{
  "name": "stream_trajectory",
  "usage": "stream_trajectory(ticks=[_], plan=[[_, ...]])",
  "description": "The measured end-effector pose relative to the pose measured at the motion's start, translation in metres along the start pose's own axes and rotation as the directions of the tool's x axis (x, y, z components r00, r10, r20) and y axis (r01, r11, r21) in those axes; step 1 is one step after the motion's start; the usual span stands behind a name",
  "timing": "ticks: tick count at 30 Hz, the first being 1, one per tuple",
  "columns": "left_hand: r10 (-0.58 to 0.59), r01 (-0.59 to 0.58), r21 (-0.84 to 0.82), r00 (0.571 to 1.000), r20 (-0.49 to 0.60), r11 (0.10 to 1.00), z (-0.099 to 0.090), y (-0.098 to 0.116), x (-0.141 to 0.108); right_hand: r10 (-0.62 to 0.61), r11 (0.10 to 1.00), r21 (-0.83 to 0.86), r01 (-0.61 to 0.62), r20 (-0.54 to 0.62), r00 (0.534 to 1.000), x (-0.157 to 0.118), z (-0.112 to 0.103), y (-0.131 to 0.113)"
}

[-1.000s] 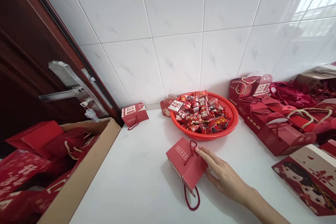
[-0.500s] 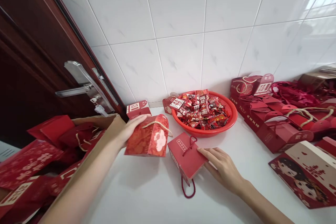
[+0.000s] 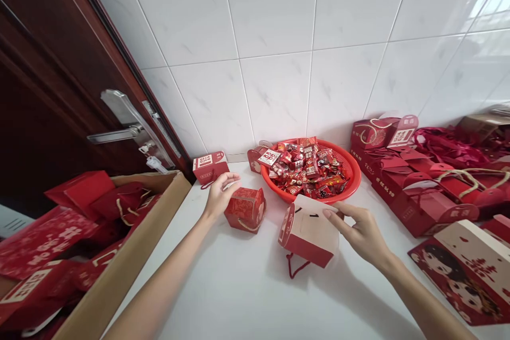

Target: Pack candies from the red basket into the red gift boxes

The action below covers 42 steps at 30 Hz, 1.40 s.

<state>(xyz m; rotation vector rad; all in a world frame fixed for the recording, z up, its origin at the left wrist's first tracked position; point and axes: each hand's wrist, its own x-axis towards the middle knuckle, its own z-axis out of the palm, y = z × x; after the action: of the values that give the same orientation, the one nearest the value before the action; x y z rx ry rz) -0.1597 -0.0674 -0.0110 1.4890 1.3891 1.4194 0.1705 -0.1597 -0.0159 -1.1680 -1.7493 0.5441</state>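
Note:
My left hand (image 3: pixel 219 194) is beside a red patterned gift box (image 3: pixel 244 210) with a gold rope handle, which rests on the white tabletop. Its thumb and fingers are apart and hold nothing. With thumb and fingers pinched on the edge of an opened red gift box (image 3: pixel 308 231), my right hand (image 3: pixel 358 228) keeps it tilted above the table. The box's pale inner side faces up, and a dark red cord handle (image 3: pixel 295 265) dangles below. Just behind it stands a red plastic basket (image 3: pixel 354 183) heaped with wrapped candies (image 3: pixel 306 167).
At left is a cardboard box (image 3: pixel 177 191) full of red gift boxes. A small red box (image 3: pixel 211 167) sits near the door (image 3: pixel 48 64). Rows of folded gift boxes (image 3: pixel 414 186) line the right, with a cartoon-printed box (image 3: pixel 462 271) in front. A tiled wall (image 3: pixel 274 95) rises behind.
My left hand has let go of the patterned box, which now sits turned on the table. My right hand has lifted and tipped the other box, turning its pale inside up.

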Motion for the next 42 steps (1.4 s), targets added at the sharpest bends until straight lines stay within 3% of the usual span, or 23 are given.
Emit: stream_trajectory(ticks=[5,10,13,18,21,23,24,26,28,30,35,40,42], plan=[[-0.122,0.128,0.147,0.991,-0.048,0.981,-0.020,-0.005,-0.008,0.107,0.992,0.067,-0.112,0.061,0.992,-0.001,0.010,0.007],[-0.136,0.138,0.178,0.990,-0.027,0.974,-0.025,-0.007,-0.013,0.157,0.983,0.086,-0.162,0.059,0.986,-0.001,0.012,0.010],[-0.089,0.100,0.226,0.994,-0.060,0.969,-0.018,-0.010,-0.007,0.178,0.979,0.094,-0.182,0.047,0.983,-0.002,0.011,0.011],[0.024,0.041,0.305,0.978,-0.208,0.952,0.002,-0.005,0.009,0.199,0.972,0.112,-0.206,0.066,0.978,-0.002,0.009,0.014],[0.214,-0.120,0.372,0.951,-0.223,0.921,0.021,0.015,0.002,0.214,0.968,0.123,-0.220,0.062,0.975,-0.001,0.009,0.016],[0.371,-0.302,0.385,0.922,-0.115,0.872,0.037,0.034,-0.015,0.225,0.963,0.138,-0.233,0.066,0.972,-0.001,0.009,0.016],[0.395,-0.361,0.353,0.918,-0.025,0.863,0.046,0.043,-0.027,0.226,0.962,0.143,-0.234,0.066,0.972,-0.001,0.009,0.016],[0.348,-0.392,0.266,0.916,0.199,0.881,0.064,0.060,-0.052,0.215,0.966,0.137,-0.221,0.054,0.975,-0.001,0.009,0.015],[0.259,-0.393,0.261,0.866,0.427,0.882,0.078,0.071,-0.074,0.189,0.975,0.107,-0.192,0.042,0.981,-0.002,0.008,0.013],[0.160,-0.380,0.313,0.820,0.549,0.871,0.086,0.075,-0.087,0.163,0.984,0.062,-0.166,0.046,0.986,-0.002,0.006,0.012],[-0.072,-0.212,0.352,0.761,0.644,0.912,0.069,0.066,-0.084,0.133,0.991,-0.018,-0.132,0.122,0.984,-0.002,-0.001,0.012],[-0.236,0.084,0.229,0.549,0.802,0.970,0.041,0.048,-0.078,0.105,0.993,0.045,-0.112,0.135,0.985,-0.002,-0.003,0.012],[-0.251,0.131,0.214,0.520,0.817,0.968,0.037,0.040,-0.080,0.079,0.994,0.067,-0.088,0.126,0.989,-0.003,-0.003,0.012]])
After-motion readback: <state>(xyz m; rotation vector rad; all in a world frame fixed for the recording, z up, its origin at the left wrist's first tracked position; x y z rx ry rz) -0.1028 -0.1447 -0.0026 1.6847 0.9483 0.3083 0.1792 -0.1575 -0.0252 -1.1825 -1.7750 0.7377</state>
